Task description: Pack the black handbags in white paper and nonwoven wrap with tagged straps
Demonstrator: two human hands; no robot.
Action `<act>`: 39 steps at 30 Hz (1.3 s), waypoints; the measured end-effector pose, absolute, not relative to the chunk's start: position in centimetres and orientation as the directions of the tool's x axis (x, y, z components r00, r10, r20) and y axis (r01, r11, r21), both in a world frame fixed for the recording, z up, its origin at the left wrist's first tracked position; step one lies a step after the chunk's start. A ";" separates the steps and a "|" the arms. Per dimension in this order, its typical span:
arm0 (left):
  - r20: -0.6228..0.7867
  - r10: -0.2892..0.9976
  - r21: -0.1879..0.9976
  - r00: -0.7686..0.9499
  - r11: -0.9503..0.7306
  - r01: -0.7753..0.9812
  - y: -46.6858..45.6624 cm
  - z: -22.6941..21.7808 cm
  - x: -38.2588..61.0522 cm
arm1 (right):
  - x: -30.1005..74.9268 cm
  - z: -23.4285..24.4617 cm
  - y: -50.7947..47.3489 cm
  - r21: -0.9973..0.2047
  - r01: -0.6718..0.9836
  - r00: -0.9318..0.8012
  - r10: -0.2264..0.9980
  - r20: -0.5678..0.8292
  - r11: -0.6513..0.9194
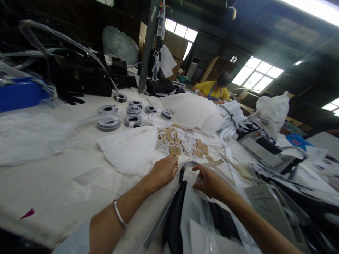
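My left hand (163, 170) is closed in a pinch on a small brown cardboard tag (175, 150) at the near edge of a pile of paper tags (185, 139). My right hand (209, 181) is curled, with thumb and finger pinched near the black strap end (181, 173) of a dark bag (176, 215) lying partly in clear plastic wrap (197, 211) in front of me. What the right fingers hold is too small to make out. A metal bangle (119, 213) sits on my left wrist.
White fabric pieces (131, 148) and several rolls of grey tape (108, 123) lie on the white table (53, 180). Black bags (79, 79) stand at the back left. A person in a yellow shirt (213, 90) works at the far side. Papers and machines (262, 148) crowd the right.
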State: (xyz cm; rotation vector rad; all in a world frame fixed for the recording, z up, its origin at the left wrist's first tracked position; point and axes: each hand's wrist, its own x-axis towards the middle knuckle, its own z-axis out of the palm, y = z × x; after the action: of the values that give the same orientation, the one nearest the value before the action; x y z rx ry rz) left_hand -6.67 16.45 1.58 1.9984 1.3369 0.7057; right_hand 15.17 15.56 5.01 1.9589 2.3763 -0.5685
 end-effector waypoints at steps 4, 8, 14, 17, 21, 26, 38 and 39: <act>0.037 0.932 0.873 0.360 -0.205 0.442 17.2 1.8 -6.8 | 16.4 5.8 14.9 -0.287 0.952 -0.208 0.917 -0.341 0.109; -0.018 0.924 0.965 0.382 -0.084 0.249 17.8 1.4 -6.9 | 16.9 6.0 14.2 -0.447 0.894 -0.167 0.950 -0.263 0.033; -0.089 0.922 0.996 0.377 0.092 0.009 17.6 1.0 -6.5 | 14.6 5.1 14.3 -0.914 0.374 -0.160 0.959 -0.233 -0.160; -0.092 0.943 0.992 0.321 0.113 -0.048 17.6 1.0 -6.4 | 12.8 4.3 15.1 -0.961 0.185 -0.243 0.938 -0.246 -0.204; -0.152 0.956 0.982 0.249 0.174 -0.070 17.8 1.2 -6.7 | 11.1 4.0 16.4 -0.950 0.239 -0.333 0.902 -0.276 -0.203; -0.210 0.951 0.973 0.225 0.225 -0.042 17.9 1.6 -6.9 | 9.6 4.5 17.5 -0.880 0.432 -0.338 0.869 -0.362 -0.199; -0.183 0.914 0.983 0.362 0.177 0.050 17.6 2.6 -7.5 | 10.7 3.5 17.1 -0.908 0.281 -0.137 0.923 -0.359 -0.311; -0.192 0.904 0.981 0.382 0.186 0.052 17.5 2.5 -7.4 | 10.9 3.5 16.9 -0.912 0.253 -0.128 0.923 -0.362 -0.323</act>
State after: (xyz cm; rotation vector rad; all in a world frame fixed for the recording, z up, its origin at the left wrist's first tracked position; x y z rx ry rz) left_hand -7.39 17.53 2.52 1.2390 1.0113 0.7730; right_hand 10.88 16.94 3.47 2.3136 1.9608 -2.2030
